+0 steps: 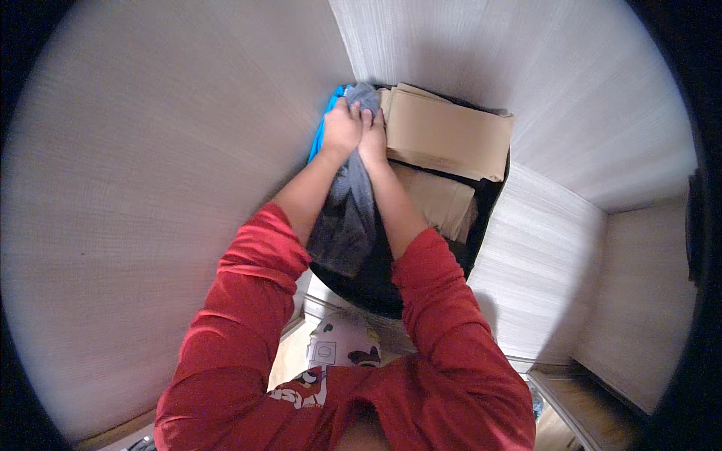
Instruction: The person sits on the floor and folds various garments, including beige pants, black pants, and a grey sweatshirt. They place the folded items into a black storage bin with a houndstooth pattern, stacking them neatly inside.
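My left hand (pixel 342 129) and my right hand (pixel 373 138) are side by side, closed on a dark grey cloth (pixel 347 214). A bunched end of the cloth sticks up past my fingers. The rest hangs down between my forearms in soft folds; whether it is a towel or a garment I cannot tell. Beneath is a black container (pixel 487 204). Bright blue material (pixel 317 143) lies along its left side, partly behind my left hand. Right of my hands, a stack of flat brown cardboard or paper pieces (pixel 450 129) fills the far part.
More brown paper pieces (pixel 436 197) lie nearer, below the stack. Pale wood-grain panels rise close by on the left (pixel 165 173), at the back and on the right (pixel 541 248), boxing in the container. A wooden ledge (pixel 587 406) runs at lower right.
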Demonstrator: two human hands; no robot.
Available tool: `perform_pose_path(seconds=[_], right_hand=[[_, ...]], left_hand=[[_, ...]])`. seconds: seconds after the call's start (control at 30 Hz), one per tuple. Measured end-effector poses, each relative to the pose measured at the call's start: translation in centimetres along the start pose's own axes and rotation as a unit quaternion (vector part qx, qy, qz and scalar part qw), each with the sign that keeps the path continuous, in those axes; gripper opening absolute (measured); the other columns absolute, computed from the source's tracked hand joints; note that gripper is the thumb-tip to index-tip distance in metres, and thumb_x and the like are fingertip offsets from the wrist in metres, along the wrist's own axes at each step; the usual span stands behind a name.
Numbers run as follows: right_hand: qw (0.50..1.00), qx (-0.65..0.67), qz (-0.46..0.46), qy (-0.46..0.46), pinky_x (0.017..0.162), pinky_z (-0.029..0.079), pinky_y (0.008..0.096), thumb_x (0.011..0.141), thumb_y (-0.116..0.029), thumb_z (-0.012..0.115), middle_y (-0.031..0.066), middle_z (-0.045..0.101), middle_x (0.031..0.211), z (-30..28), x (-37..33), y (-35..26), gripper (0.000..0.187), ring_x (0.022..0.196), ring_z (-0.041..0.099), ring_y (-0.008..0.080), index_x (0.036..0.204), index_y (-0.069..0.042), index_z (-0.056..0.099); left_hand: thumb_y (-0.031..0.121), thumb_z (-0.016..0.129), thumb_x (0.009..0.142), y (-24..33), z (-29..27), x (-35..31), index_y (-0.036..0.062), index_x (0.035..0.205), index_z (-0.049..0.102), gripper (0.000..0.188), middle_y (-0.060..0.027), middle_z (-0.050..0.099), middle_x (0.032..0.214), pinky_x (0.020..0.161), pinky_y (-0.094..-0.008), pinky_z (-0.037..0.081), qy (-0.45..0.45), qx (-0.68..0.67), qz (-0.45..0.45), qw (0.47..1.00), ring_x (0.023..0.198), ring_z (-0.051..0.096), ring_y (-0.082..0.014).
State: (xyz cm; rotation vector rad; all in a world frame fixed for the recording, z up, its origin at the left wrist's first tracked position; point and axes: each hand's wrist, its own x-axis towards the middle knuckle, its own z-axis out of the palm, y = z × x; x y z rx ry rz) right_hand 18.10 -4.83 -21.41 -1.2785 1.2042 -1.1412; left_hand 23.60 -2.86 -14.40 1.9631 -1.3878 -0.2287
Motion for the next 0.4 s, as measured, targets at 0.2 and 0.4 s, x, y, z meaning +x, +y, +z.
perform_pose_path(seconds=[0.2, 0.4], right_hand=[[0.971, 0.104, 0.161, -0.140, 0.089, 0.037, 0.0364, 0.082, -0.042, 0.047, 0.0169, 0.050, 0.116, -2.2, 0.5, -3.9, 0.058, 0.104, 0.049, 0.0247, 0.119, 0.003, 0.043], [0.973, -0.131, 0.127, -0.145, 0.087, 0.041, 0.0385, 0.064, -0.028, 0.069, 0.0206, 0.048, 0.115, -0.7, 2.0, -6.0, 0.082, 0.106, 0.049, 0.0283, 0.126, 0.004, 0.026]], left_hand=[[0.032, 0.057, 0.075, 0.0, -1.6, -1.1, -0.0066, 0.105, 0.048, 0.050, -0.0309, 0.053, 0.102, 0.086, -0.0421, 0.041, -0.128, -0.014, -0.134, 0.983, 0.099, 0.052, -0.0406], [0.019, 0.063, 0.064, -2.3, -2.0, -1.8, 0.0029, 0.135, 0.010, 0.090, -0.0172, 0.034, 0.134, 0.100, -0.0416, 0.029, -0.495, -0.426, -0.230, 0.722, 0.122, 0.035, -0.0300]])
